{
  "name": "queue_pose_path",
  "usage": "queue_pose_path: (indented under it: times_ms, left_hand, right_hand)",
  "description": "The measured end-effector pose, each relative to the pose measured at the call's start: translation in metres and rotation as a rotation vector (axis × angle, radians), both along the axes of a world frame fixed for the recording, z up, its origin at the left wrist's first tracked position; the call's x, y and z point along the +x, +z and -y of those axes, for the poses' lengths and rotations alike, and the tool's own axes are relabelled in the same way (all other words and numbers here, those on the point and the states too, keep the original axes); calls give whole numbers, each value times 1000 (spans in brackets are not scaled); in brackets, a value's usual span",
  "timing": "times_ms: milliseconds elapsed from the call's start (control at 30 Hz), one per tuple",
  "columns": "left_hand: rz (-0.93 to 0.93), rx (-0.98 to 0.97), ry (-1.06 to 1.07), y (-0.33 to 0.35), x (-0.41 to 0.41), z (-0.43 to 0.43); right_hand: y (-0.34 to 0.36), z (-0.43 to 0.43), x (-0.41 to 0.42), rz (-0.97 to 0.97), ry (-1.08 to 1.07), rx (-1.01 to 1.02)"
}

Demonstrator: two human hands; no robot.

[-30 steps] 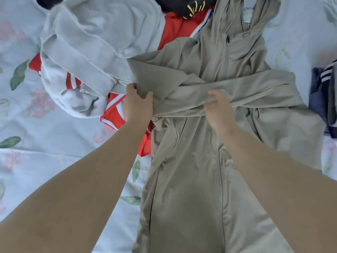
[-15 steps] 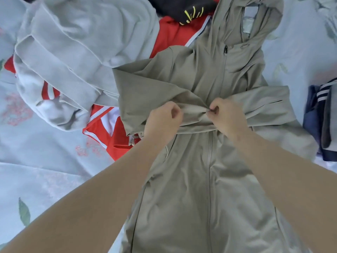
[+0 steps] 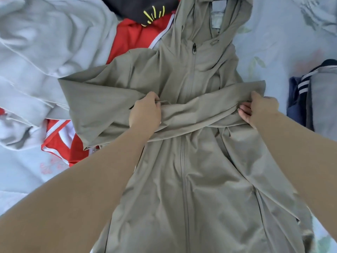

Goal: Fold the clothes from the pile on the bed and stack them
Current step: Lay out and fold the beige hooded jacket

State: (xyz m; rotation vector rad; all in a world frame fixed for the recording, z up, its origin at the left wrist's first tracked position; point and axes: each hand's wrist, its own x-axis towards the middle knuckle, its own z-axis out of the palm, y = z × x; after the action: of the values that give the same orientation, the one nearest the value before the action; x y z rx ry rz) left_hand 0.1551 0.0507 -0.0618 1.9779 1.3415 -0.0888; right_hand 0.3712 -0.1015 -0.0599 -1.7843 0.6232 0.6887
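the olive hooded jacket [image 3: 182, 189] is spread zip-side up on the bed [image 3: 282, 33]. its hem is cut off by the lower edge, and one flank is covered by the left forearm [image 3: 87, 183]. a sleeve [image 3: 198, 115] is folded across the chest and held taut between the two hands; its cuff end is hidden at the left hand [image 3: 145, 115] and cannot be made out. the left hand is closed round the sleeve cloth, knuckles up. the right hand [image 3: 259, 110] is pinched on the sleeve's fold, fingertips [image 3: 243, 109] turned inward. both bare arms are stretched forward. beyond and left of the left hand, a grey sweatshirt [image 3: 45, 52], a red garment [image 3: 135, 39] and a black garment [image 3: 138, 8] are heaped, each only partly seen. right of the right hand, a folded stack [image 3: 313, 99] is cut off by the frame edge.
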Motion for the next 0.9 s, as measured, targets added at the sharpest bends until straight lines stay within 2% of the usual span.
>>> queue_pose_path:
  times_ms: [100,167,300,467,633,700,767,833,900]
  left_hand:
    - [89,-59,114,7,4,2]
    - [155,-115,202,14,7,4]
    - [234,-114,327,27,9,4]
    - [301,-94,438,42,8,4]
    - [466,11,575,73,19,2]
    - [435,44,585,77,21,5]
    - [288,104,539,73,21,13]
    - [146,163,423,67,21,24]
    - [93,171,256,57,23,34]
  right_hand:
    - [-2,9,9,-90,-109,59]
    - [0,13,11,-132,-94,102]
    - [1,18,12,-15,26,118]
    - [22,32,14,173,41,102]
    - [66,59,30,227,26,293]
    - [72,70,32,188,69,245]
    - [67,75,29,132,149,108]
    - [55,74,24,80,263,5]
    - [43,69,17,48,332,-15]
